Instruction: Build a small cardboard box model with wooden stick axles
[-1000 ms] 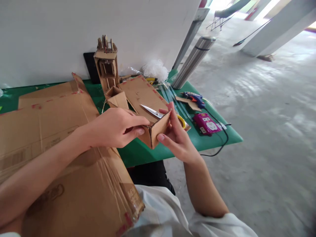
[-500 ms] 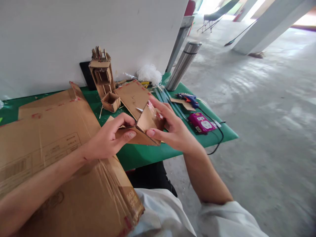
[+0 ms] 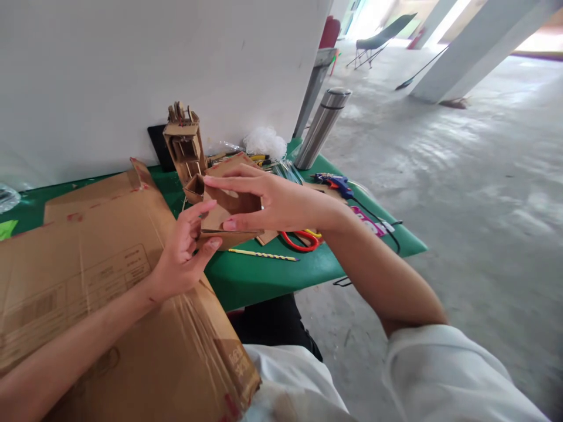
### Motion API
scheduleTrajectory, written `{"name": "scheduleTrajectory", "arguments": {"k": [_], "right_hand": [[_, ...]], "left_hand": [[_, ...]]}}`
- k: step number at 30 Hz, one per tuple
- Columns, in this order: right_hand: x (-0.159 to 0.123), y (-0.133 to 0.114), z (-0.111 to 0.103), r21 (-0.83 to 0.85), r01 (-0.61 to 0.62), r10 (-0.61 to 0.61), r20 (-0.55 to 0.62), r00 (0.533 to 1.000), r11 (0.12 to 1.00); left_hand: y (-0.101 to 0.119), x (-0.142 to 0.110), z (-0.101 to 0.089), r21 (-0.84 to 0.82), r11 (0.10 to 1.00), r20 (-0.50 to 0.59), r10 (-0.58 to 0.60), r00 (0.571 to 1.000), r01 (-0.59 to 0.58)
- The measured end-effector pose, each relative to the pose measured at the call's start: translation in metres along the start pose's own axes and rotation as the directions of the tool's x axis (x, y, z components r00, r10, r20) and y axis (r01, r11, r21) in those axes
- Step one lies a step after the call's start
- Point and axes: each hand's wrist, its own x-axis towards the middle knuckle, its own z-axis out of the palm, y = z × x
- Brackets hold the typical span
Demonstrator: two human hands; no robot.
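Note:
Both my hands hold a small folded cardboard piece above the green table. My left hand pinches its left end, thumb and forefinger closed on the edge. Reaching across from the right, my right hand grips the piece with fingers over its top and thumb beneath. A small open cardboard box sits just behind my fingertips. Under my hands lie a striped pencil and red-handled scissors.
A large flattened cardboard sheet covers the table's left side and my lap. A cardboard tower model stands by the white wall. A steel flask, blue glue gun and pink power strip lie to the right.
My right hand has swung left across the cardboard piece, and the piece has been turned and lifted toward the small box. The scissors and pencil now show on the table.

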Motion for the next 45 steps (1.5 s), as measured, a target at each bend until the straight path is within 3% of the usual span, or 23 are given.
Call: {"name": "scheduleTrajectory", "arguments": {"k": [3,13,23,31,37,45], "right_hand": [[0.009,0.000,0.000,-0.016,0.035,-0.034,0.032,0.999,0.999],[0.015,0.002,-0.001,-0.066,0.068,-0.062,0.090,0.994,0.995],[0.016,0.001,0.000,-0.065,0.067,-0.060,0.098,0.993,0.996],[0.016,0.003,0.001,-0.063,0.086,-0.080,0.103,0.991,0.994],[0.017,0.000,0.000,-0.066,0.064,-0.055,0.127,0.990,0.996],[0.016,0.000,0.000,-0.067,0.070,-0.061,0.128,0.990,0.995]], "left_hand": [[-0.001,0.000,-0.005,0.051,0.999,-0.039,0.022,0.999,-0.020],[0.000,0.002,-0.009,0.049,0.998,-0.022,0.048,0.999,-0.047],[-0.002,0.002,-0.012,0.022,0.999,0.007,0.024,1.000,-0.024],[-0.005,0.002,-0.013,0.060,0.997,0.023,0.056,0.998,-0.057],[-0.005,0.003,-0.013,0.080,0.985,0.025,0.149,0.989,-0.151],[-0.003,0.001,-0.012,0.053,0.991,0.035,0.123,0.992,-0.125]]}}
